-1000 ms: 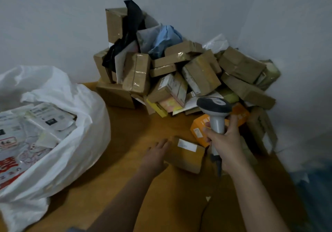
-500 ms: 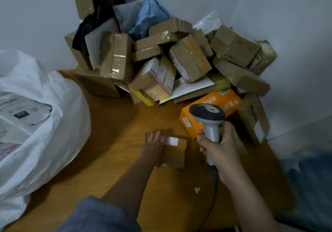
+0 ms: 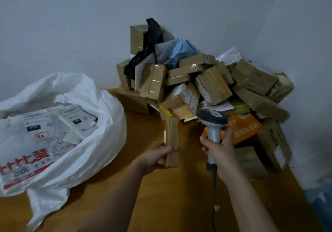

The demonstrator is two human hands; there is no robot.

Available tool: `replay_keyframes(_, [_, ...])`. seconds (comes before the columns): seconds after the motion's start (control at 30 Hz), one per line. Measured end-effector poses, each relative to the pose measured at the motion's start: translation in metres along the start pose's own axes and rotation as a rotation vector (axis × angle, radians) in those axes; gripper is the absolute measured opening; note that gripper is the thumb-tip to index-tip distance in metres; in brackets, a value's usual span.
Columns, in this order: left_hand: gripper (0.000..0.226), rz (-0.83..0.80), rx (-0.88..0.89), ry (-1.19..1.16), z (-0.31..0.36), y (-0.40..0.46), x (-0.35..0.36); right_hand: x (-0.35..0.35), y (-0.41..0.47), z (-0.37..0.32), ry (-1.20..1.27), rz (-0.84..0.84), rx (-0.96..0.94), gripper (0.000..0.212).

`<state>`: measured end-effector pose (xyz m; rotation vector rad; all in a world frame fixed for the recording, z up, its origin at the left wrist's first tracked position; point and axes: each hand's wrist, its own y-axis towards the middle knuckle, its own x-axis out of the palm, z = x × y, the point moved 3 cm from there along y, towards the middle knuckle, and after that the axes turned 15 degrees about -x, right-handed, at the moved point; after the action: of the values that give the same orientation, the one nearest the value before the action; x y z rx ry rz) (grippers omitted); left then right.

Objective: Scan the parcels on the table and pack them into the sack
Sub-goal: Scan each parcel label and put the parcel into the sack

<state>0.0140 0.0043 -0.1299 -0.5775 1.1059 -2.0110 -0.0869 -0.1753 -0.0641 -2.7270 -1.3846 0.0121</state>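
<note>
Item 1: small brown parcel (image 3: pixel 171 141), stood on edge above the wooden table (image 3: pixel 161 204), centre near; a white label strip shows on its left face. My left hand (image 3: pixel 158 155) grips its lower end, fingers curled round the cardboard.

Item 2: grey handheld scanner (image 3: pixel 212 122), head pointing away from me, cable trailing toward the near edge. My right hand (image 3: pixel 218 151) is closed round its handle, just right of the parcel, not touching it.

Item 3: white sack (image 3: pixel 86 142), left of the scene, mouth open, well apart from the held parcel. Several flat white mailers (image 3: pixel 59 122) with printed labels already lie inside; I judge these to be the packed share.

Item 4: heap of parcels (image 3: pixel 197 88), far right corner against the wall: brown cartons, one orange box (image 3: pixel 246 127), a blue soft bag (image 3: pixel 181 50), a black one (image 3: pixel 149 43). Quantity large, uncounted.

Progress, as I judge it: early to middle. The sack holds a layer of goods, yet the heap is the greater part. I cannot tell whether the held parcel has been scanned; it has yet to travel left into the sack
</note>
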Motion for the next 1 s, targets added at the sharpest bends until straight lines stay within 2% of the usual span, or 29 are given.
replay_keyframes(0.13, [0.061, -0.237, 0.13, -0.361, 0.014, -0.035, -0.001, 0.022, 0.0, -0.003, 0.004, -0.043, 0.0, 0.051])
replay_keyframes(0.3, [0.055, -0.396, 0.219, -0.585, 0.024, -0.056, -0.008, 0.044, -0.003, -0.011, 0.01, -0.088, -0.036, 0.066])
replay_keyframes(0.47, [0.053, -0.42, 0.274, -0.564, 0.034, -0.07, -0.007, 0.053, -0.005, -0.022, 0.011, -0.104, -0.079, 0.07])
replay_keyframes(0.57, [0.056, -0.401, 0.251, -0.541, 0.041, -0.072, -0.006, 0.05, -0.004, -0.028, 0.022, -0.091, -0.081, 0.072])
replay_keyframes(0.63, [0.051, -0.387, 0.226, -0.558, 0.044, -0.072, -0.005, 0.045, -0.002, -0.032, 0.023, -0.07, -0.084, 0.072])
replay_keyframes(0.7, [0.045, -0.347, 0.207, -0.562, 0.047, -0.073, -0.005, 0.038, -0.002, -0.037, 0.012, -0.051, -0.101, 0.068])
replay_keyframes(0.77, [0.053, -0.228, 0.185, -0.472, 0.054, -0.076, -0.005, 0.03, -0.001, -0.043, 0.011, -0.018, -0.12, 0.064])
replay_keyframes(0.9, [0.059, 0.332, 0.173, 0.047, 0.069, -0.076, -0.025, 0.015, 0.0, -0.046, 0.037, 0.069, -0.117, 0.059])
replay_keyframes(0.93, [0.059, 0.411, 0.184, 0.057, 0.072, -0.072, -0.033, 0.012, 0.0, -0.047, 0.04, 0.081, -0.118, 0.059])
replay_keyframes(1.0, [0.055, 0.449, 0.207, -0.061, 0.075, -0.067, -0.042, 0.009, -0.002, -0.05, 0.03, 0.095, -0.124, 0.056])
